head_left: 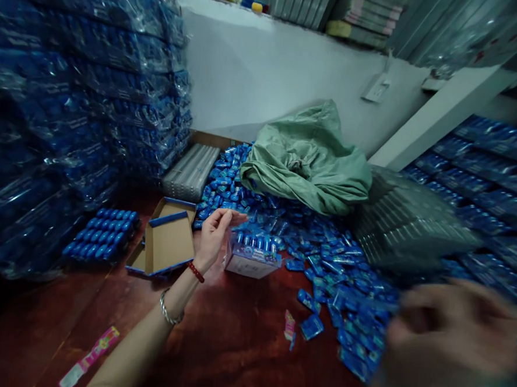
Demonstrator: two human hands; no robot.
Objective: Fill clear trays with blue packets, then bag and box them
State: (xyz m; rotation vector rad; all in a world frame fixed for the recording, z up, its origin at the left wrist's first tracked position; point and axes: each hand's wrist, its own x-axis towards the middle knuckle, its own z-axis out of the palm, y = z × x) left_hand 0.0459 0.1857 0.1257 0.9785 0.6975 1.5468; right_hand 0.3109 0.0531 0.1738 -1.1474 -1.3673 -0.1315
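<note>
1. Two hands show over a dark red floor [232,343]. The right hand [446,339], nearest the camera at the lower right, is a blur; whether it is spread or holds anything, I cannot tell.
2. Pink wrappers lie on the floor: one [88,358] near the lower left corner, another [289,325] further right.
3. Farther in, the left hand [216,233] is spread loosely, palm up, fingers curled and holding nothing. Its wrist wears a red bead bracelet [196,271] and a silver bangle [168,310].
4. Just right of that hand, touching or nearly so, stands a small display box [250,256] filled with upright blue tubes.
5. Left of the hand lies an open, flat cardboard box [168,237] with blue edging, and beyond it a block of blue-capped tubes [102,233].
6. Loose blue packets [337,268] cover the floor to the right, with a stack of clear trays [405,226] above them.
7. Behind sits a crumpled green sack [307,158] against the white wall [257,71].
8. Wrapped blue bundles [71,100] tower along the left.
</note>
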